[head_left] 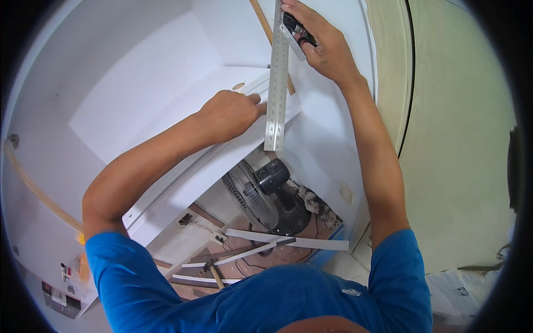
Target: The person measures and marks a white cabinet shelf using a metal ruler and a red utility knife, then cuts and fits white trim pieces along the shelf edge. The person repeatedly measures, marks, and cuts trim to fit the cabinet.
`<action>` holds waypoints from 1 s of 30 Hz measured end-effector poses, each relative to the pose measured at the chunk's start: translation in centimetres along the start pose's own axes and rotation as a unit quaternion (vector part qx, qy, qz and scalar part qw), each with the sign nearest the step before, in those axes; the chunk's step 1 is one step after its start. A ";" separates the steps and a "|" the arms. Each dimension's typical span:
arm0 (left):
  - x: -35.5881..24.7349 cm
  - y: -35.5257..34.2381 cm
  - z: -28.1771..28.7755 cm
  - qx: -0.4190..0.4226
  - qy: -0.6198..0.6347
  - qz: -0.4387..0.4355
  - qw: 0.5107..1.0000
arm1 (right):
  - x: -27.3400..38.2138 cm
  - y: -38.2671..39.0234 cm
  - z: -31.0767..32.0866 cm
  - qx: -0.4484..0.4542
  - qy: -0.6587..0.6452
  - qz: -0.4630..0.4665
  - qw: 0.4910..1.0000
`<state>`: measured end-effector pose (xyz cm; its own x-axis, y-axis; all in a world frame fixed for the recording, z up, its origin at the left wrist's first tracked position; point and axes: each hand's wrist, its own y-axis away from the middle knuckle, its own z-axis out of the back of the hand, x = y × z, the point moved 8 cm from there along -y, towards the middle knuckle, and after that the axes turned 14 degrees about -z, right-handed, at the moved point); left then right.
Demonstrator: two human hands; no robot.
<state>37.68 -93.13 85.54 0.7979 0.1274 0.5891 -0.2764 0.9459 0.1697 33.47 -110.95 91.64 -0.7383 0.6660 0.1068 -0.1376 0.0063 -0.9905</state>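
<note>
My right hand (pixel 330 50) grips the dark head of a combination square (pixel 276 105), up at the top right of centre. Its long steel blade hangs down beside a white panel with a grooved edge (pixel 189 186). My left hand (pixel 229 115) is closed at that panel's upper end, with its fingertips at the blade's left edge. The blade partly covers these fingertips, and what they pinch, if anything, is hidden. Behind the blade runs a thin wooden strip (pixel 261 19), slanting down along the white wall.
Below the panel, a black floor fan (pixel 272 194) stands among white strips (pixel 316 243), loose cables and a hammer (pixel 214 272). White walls of a built-in box (pixel 144 72) rise at the left. At the right is a pale green surface (pixel 455 139), with crumpled sheeting (pixel 458 291) below it.
</note>
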 end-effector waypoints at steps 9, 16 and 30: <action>-2.8 11.4 0.7 0.090 0.139 0.090 0.982 | 0.9 6.2 -0.6 0.027 0.096 -0.058 0.993; -2.5 16.5 -2.9 0.037 0.268 0.201 0.941 | 4.2 28.0 -0.2 0.143 0.111 -0.279 0.943; -12.8 8.2 -19.4 -0.144 0.549 0.173 0.805 | 5.8 50.1 0.5 0.195 0.088 -0.507 0.835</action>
<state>35.57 -81.22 64.09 0.7358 0.4347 -0.5193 -0.5739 0.8074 -0.1373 21.94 -107.13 42.69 -0.0071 0.5651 0.8250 -0.8628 0.4136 -0.2908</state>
